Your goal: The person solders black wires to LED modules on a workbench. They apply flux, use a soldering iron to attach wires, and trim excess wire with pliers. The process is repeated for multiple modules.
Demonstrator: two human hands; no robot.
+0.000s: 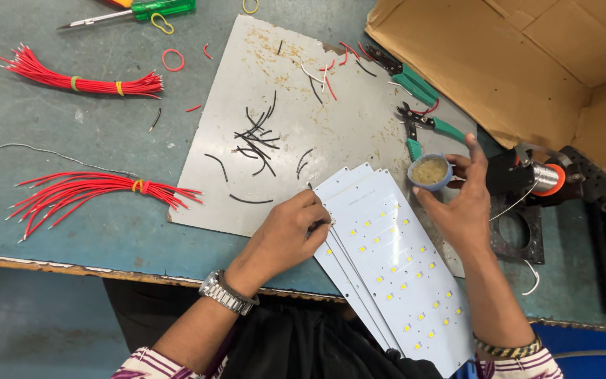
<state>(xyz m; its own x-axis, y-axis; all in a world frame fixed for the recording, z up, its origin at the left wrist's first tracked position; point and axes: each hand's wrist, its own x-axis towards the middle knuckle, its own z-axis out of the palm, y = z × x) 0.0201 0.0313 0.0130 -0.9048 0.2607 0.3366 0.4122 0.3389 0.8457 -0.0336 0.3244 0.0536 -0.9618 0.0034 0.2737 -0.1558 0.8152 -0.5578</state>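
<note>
- Boards (394,274) — white LED panels, fanned in a stack over the bench edge, near the person.
- Left hand (285,235) curls down on the stack's corner, pinning it.
- Right hand (461,203) pinches a small tub (429,172) upright — contents level.

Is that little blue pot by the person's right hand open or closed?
Open. The small blue pot has no lid on, and yellowish-brown paste shows inside. The right hand touches its rim.

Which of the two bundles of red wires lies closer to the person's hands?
The lower red wire bundle, fanned out near the table's front edge; its tips end just short of the left hand. The upper bundle lies farther back.
</note>
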